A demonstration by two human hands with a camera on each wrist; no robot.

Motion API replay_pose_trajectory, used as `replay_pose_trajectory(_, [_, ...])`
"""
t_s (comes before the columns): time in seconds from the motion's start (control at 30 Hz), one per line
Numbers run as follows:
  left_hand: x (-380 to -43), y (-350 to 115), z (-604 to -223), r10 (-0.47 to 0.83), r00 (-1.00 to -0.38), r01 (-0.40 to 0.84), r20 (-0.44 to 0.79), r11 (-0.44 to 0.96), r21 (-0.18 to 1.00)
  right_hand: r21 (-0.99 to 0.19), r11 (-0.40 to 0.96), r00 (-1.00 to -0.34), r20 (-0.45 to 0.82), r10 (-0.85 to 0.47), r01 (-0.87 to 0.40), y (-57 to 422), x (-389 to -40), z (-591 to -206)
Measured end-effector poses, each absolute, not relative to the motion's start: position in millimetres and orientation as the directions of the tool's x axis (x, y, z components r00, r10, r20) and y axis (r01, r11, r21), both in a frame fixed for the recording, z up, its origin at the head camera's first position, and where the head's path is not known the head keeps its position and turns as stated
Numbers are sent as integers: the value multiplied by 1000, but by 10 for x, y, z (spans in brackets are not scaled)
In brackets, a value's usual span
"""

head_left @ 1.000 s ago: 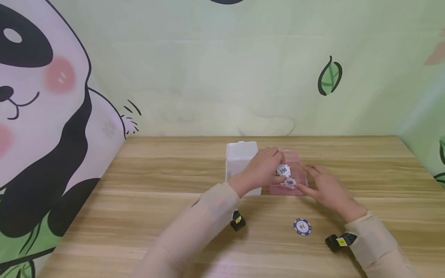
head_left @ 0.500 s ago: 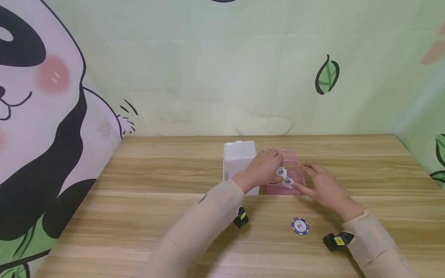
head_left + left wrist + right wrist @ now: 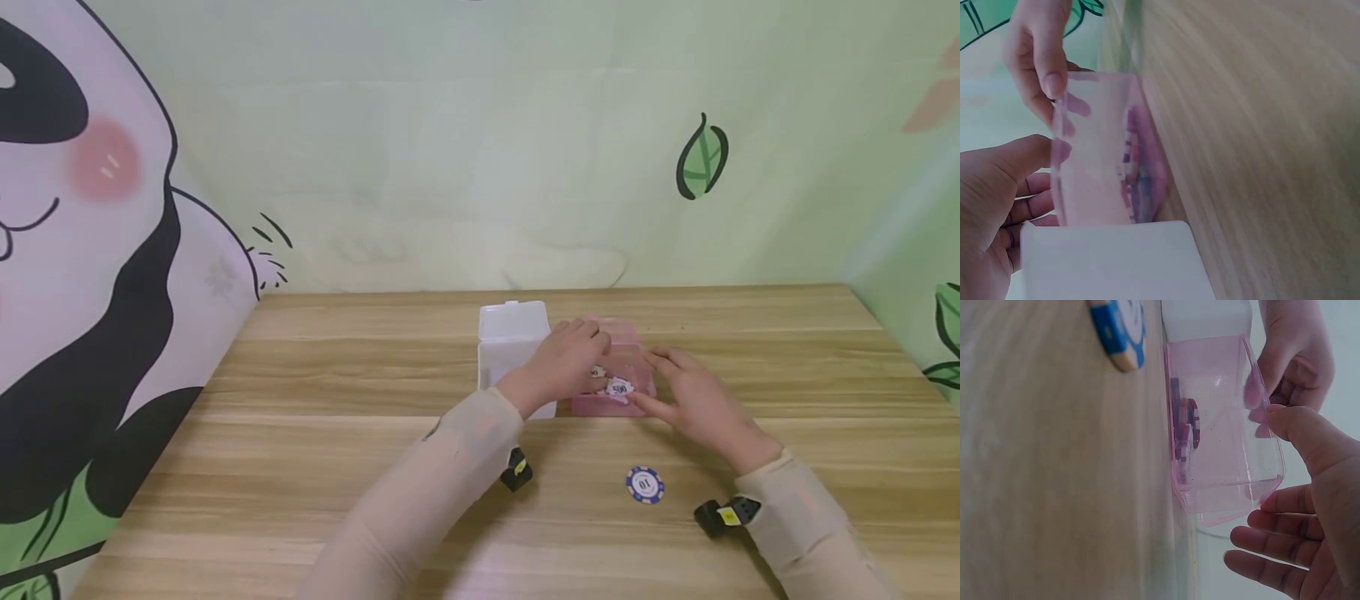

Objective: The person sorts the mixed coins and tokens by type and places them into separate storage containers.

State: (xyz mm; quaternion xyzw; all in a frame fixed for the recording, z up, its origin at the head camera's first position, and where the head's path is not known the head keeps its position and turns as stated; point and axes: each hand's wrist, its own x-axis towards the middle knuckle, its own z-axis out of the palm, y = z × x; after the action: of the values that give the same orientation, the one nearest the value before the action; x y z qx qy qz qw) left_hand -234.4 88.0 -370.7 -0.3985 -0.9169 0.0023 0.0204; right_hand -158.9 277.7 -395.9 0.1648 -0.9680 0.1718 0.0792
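A pink see-through box (image 3: 609,406) stands on the table with its lid open at the back. My left hand (image 3: 564,358) hangs over its left side, thumb reaching in past the rim and fingers loosely curled, with nothing between them. Several poker chips (image 3: 1186,428) lie at the bottom of the box; one marked 500 (image 3: 619,389) shows face up, and another is partly covered by the left hand. My right hand (image 3: 705,408) holds the box across its right end, thumb on the near rim and index finger at the far side, its other fingers spread.
An open white box (image 3: 514,323) stands just left of the pink one, partly behind the left forearm. A blue and white chip (image 3: 645,484) marked 10 lies on the wooden table (image 3: 360,467), in front of the pink box. A printed panda wall closes off the back.
The chip marked 100 has sunk lower into the pink box, tilting under the left hand until most of its face is hidden. The head view has shifted slightly; the right hand stays put.
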Motion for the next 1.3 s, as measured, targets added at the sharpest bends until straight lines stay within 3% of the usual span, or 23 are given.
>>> replay_pose_trajectory(0.27, [-2152, 795, -3638, 754, -645, 758, 126, 652, -17, -298, 892, -936, 196, -292, -341, 2773, -1589, -3967])
replay_pose_trajectory(0.57, [-1896, 708, -3735, 794, -526, 822, 305, 567, -59, -331, 888, -946, 170, -276, -319, 2783, -1597, -3964])
replay_pose_trajectory(0.8, [-1783, 675, -3794, 808, -540, 833, 235, 553, 15, -332, 898, -956, 138, -257, -289, 2771, -1595, -3931])
replay_pose_trajectory(1.03, [-1636, 698, -3871, 826, -538, 838, 167, 545, 6, -325, 904, -961, 121, -250, -276, 2783, -1590, -3926])
replay_pose_trajectory(1.3, [-1500, 728, -3978, 830, -538, 843, 146, 529, 98, -295, 905, -950, 155, -272, -307, 2793, -1602, -3941])
